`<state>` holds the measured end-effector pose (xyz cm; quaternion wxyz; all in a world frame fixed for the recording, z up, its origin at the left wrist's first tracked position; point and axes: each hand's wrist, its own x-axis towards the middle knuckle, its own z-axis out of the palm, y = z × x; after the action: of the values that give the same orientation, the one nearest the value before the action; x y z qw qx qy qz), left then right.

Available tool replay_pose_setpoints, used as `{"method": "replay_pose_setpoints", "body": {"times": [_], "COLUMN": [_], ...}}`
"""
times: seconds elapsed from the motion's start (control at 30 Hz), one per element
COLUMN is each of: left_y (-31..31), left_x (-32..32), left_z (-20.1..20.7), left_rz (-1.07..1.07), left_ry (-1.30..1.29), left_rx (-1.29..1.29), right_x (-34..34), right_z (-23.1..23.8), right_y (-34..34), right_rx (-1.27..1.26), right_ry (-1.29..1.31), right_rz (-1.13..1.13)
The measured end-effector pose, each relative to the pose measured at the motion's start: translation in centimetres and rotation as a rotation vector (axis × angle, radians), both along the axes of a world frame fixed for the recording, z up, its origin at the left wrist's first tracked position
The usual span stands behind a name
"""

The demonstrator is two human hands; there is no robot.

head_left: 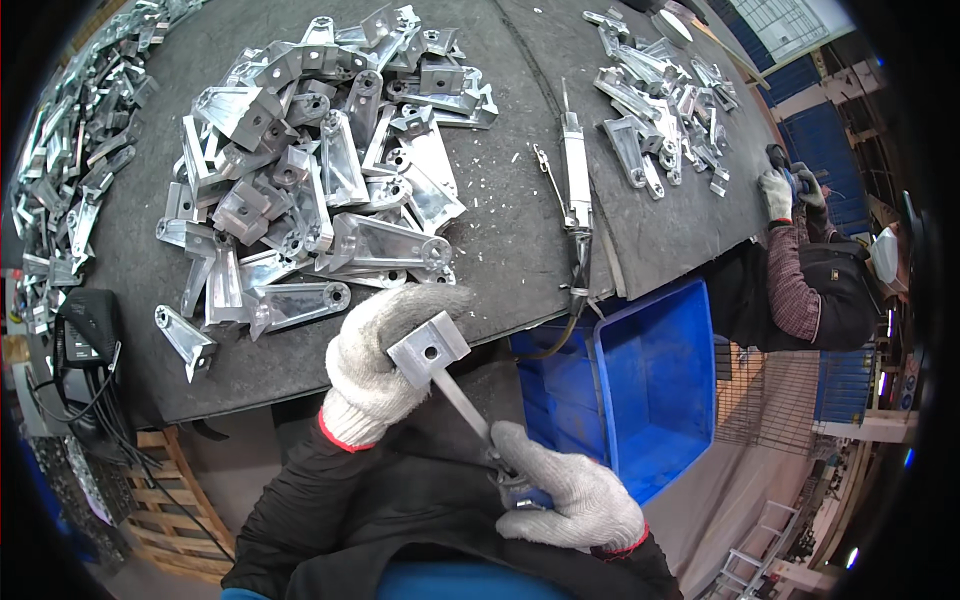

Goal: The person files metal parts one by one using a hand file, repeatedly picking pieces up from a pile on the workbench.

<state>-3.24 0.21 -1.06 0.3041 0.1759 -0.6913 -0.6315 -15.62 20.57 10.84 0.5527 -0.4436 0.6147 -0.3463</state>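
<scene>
Both of my gloved hands hold a silver metal bracket [459, 405] above my lap, just off the table's front edge. My left hand [372, 362] is closed around its square end block, which has a round hole. My right hand [580, 492] grips the other end between thumb and fingers, hiding part of it. Right ahead of my left hand, a large heap of similar brackets [342, 160] lies on the dark table mat [510, 245]. A slim white handheld tool [575, 170] with a thin pointed tip rests to the right of the heap, its cable hanging over the edge.
An open blue bin [655, 385] stands below the table edge at right. More brackets lie in a smaller pile [665, 100] at far right and along the left side [75, 180]. A black corded box [88, 335] sits at left. Another person [820, 275] works at right.
</scene>
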Motion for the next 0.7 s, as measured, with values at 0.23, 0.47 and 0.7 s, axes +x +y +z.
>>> {"method": "replay_pose_setpoints", "body": {"times": [0.23,0.47,0.7], "left_y": [0.5,0.5,0.3], "left_x": [-0.2,-0.2,-0.7], "left_z": [0.7,1.1,1.3], "left_rz": [0.098,0.117,0.108], "left_ry": [0.194,0.107,0.164], "left_rx": [0.38,0.25,0.238], "right_x": [0.1,-0.1,0.2], "right_z": [0.8,0.3,1.5], "right_y": [-0.8,-0.6,-0.7], "right_rx": [0.219,0.176,0.173], "right_ry": [0.39,0.296,0.429], "right_rz": [0.06,0.02,0.0]}}
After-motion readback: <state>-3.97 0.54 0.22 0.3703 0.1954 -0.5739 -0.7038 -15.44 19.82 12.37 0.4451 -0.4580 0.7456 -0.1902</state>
